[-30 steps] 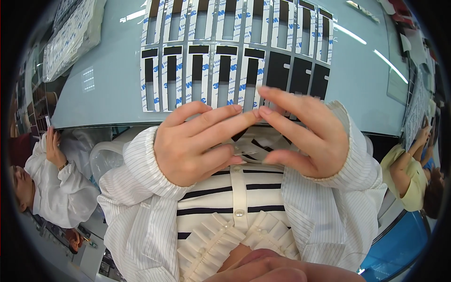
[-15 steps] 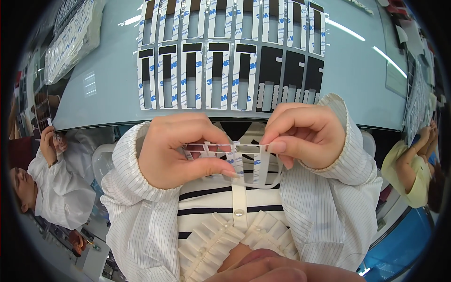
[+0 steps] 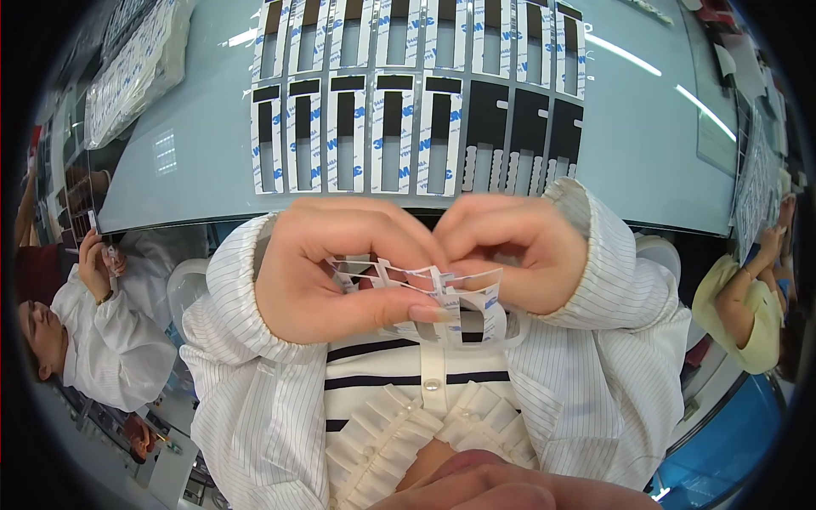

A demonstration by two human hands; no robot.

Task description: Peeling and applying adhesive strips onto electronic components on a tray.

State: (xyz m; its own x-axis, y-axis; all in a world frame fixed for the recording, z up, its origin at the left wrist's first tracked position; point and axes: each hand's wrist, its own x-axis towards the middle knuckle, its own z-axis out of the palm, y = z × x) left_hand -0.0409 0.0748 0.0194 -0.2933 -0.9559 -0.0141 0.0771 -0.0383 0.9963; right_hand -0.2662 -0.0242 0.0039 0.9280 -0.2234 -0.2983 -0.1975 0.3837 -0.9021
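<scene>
My left hand is closed in a pinch, thumb in front, on a thin white adhesive-tape sheet with cut-out windows and blue print. The sheet's free right end bends and curls above my lap. My right hand is closed too, fingers curled, its fingertips meeting those of my left at the sheet's upper edge. What lies between the right fingertips is hidden. Beyond both hands, rows of black panels lie on the table, most carrying white printed adhesive frames. At the near right end, several black panels show no such frame.
The pale glass-like table has its near edge just behind my hands. A plastic-wrapped bundle lies at the far left. Other people sit at both sides, with a white sleeve at left and a yellow sleeve at right.
My right hand has moved left from the sheet's right end to beside my left fingertips. That end of the sheet now stands free and bent.
</scene>
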